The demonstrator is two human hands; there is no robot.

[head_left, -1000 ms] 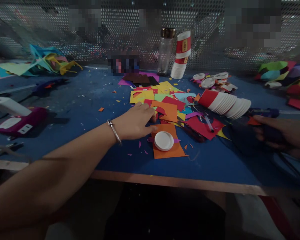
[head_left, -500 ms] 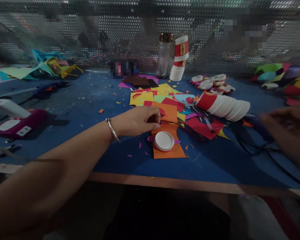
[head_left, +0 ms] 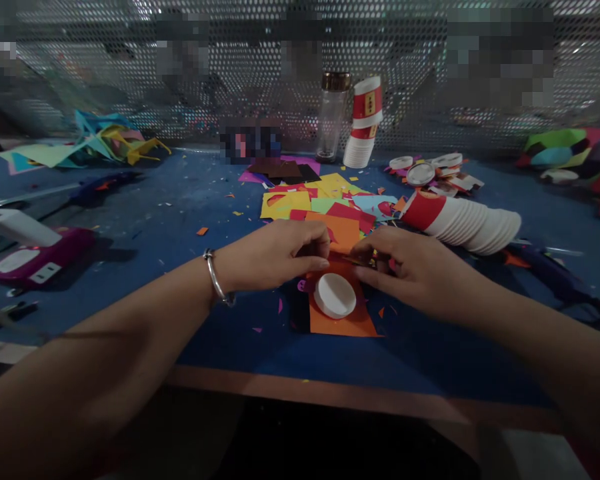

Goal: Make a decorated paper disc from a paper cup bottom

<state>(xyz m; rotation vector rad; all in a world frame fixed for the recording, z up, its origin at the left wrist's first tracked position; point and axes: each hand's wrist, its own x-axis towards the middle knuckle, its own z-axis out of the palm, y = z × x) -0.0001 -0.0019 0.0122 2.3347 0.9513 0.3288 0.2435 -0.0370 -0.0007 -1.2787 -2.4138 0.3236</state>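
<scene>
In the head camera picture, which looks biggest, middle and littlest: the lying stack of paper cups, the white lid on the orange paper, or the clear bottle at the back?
1. Lying stack of paper cups, biggest.
2. Clear bottle; it stands farther away, so it may really be bigger.
3. White lid, littlest.

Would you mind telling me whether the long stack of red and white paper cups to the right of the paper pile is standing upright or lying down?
Lying down. The cup stack rests on its side on the blue table, red cup end toward the coloured paper pile, white rims fanning rightward.

Blue tabletop (head_left: pixel 170 220) strewn with paper scraps. Toppled stack of red-and-white paper cups (head_left: pixel 460 217) at right, upright cup stack (head_left: pixel 364 123) beside clear bottle (head_left: pixel 332 117) by mesh wall (head_left: pixel 105 60). Purple device (head_left: pixel 35 257) far left; crumpled coloured paper (head_left: pixel 100 137) behind.
</scene>
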